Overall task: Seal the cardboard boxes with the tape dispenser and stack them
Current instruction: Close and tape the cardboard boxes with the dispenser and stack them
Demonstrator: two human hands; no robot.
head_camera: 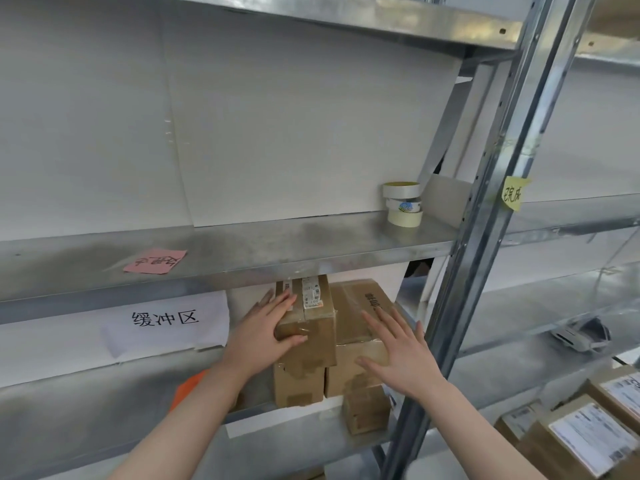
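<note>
- Galvanised steel shelving (242, 247) with white board backing; the stock sits on the lower shelf, under the middle shelf.
- Cardboard boxes, lower shelf, centre: five counted, in one tight stack. They are the upper left box (318, 348), the upper right box (349, 306), two lower boxes (299, 386) beneath, and one small box (365, 410) at the near right foot. Glossy tape shows across several seams, so these look already sealed.
- Handling, as judged: stiff corrugated walls, probably light for their bulk, and slick on the taped faces. Edges and corners should bear best; take a box by opposite sides, not by tape or labels.
- Left hand (263, 332): fingers lie over the top of the upper left box and the thumb curls onto its near face, clasping the near left corner.
- Right hand (401, 355): fingers straight and spread against the near edge of the upper right box, gripping nothing; the hand is slightly blurred.
- Tape rolls (403, 204): three, stacked, at the right of the middle shelf. No tape dispenser is in view.
- Labelled boxes (585, 441), near right, in the neighbouring bay: at least three, partly cut off.
- Paper: one pink note (154, 261), one yellow note (512, 194) on the upright, one white sign (166, 323) at left.
- White device (581, 336), right bay: one, kind unclear.
</note>
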